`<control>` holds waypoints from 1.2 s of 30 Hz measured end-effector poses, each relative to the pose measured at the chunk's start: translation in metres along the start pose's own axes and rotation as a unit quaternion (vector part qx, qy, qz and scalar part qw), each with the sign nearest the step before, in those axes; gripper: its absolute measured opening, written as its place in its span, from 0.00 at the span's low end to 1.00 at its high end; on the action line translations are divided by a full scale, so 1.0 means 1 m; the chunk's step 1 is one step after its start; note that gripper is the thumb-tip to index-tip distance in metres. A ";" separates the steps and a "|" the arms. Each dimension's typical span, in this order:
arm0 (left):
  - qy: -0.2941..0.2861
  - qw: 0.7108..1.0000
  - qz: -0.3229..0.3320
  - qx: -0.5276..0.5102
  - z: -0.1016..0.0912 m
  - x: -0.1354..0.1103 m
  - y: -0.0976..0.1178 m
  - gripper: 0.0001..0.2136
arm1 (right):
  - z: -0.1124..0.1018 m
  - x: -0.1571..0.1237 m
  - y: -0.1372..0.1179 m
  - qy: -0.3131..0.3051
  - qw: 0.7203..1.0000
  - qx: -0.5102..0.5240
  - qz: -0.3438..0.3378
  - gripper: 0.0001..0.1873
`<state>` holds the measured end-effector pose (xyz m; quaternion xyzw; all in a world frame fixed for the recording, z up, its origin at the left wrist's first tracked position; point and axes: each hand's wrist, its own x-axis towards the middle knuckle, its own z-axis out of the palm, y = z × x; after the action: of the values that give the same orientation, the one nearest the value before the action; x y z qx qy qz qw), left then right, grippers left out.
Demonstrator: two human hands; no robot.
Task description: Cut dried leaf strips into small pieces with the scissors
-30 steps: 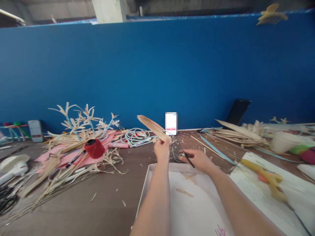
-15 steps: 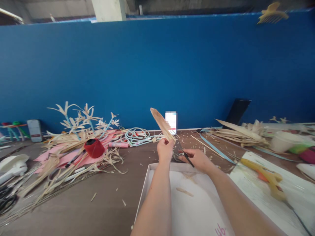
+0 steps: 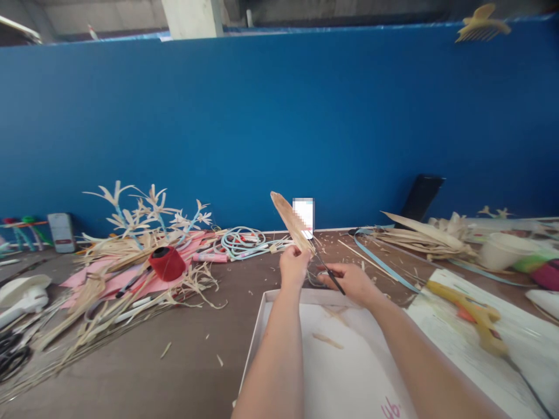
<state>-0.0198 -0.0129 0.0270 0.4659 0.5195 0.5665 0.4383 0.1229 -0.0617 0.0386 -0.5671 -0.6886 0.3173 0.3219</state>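
My left hand is closed in a pinch round the lower end of a dried, tan husk strip, which tilts up and to the left. Close beside it on the right, my right hand grips a slim dark tool. The tool's thin front end points up at the base of the strip; its exact kind is too small to make out. Below both hands lies a shallow white box lid with a few husk scraps in it. A lit phone stands behind the strip.
To the left are husk flowers, a red thread spool, pink paper, a coiled pale-blue cord and black scissors. On the right lie a yellow glue gun, a husk pile and a white cup. A blue partition rises behind.
The husk strip has shifted slightly to the right with my left hand. My right hand and the dark tool have barely moved.
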 end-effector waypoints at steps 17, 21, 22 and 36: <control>-0.015 0.998 -0.035 -0.056 -0.002 -0.002 0.003 0.07 | 0.002 0.001 0.005 -0.010 1.000 0.024 -0.002 0.20; -0.043 0.997 -0.044 -0.044 0.001 -0.004 0.003 0.05 | 0.004 0.002 0.010 0.009 1.000 0.010 -0.010 0.21; -0.048 0.997 -0.047 -0.041 0.002 -0.005 0.004 0.05 | 0.004 0.002 0.011 0.014 1.000 0.006 -0.010 0.21; -0.045 0.996 -0.068 -0.043 0.005 -0.007 0.006 0.04 | 0.002 0.001 0.003 0.024 0.999 -0.021 -0.012 0.21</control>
<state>-0.0142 -0.0192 0.0328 0.4351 0.5051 0.5353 0.5186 0.1229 -0.0607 0.0352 -0.5730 -0.6938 0.2852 0.3302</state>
